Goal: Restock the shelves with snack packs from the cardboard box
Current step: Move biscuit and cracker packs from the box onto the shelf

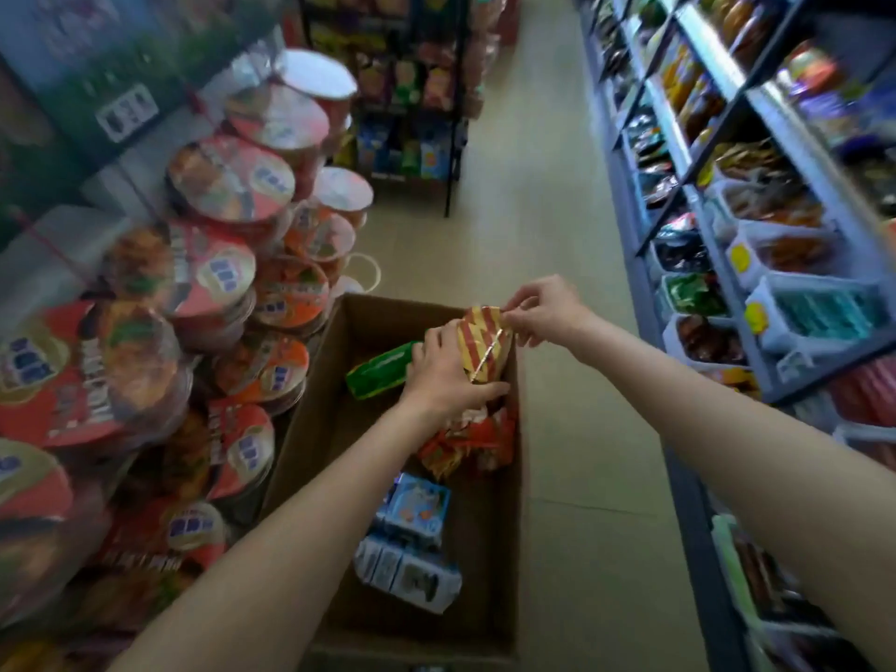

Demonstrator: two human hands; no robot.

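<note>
Left hand [443, 368] grips striped snack pack [482, 341] from below; right hand [543, 310] pinches its top, lifting it clear of cardboard box [320, 419].

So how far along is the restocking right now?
Early to midway. Both hands, left and right, hold a red-and-yellow striped pack over the box. Left inside: a green pack, orange packs and blue packs. The shelves already look well filled.
</note>
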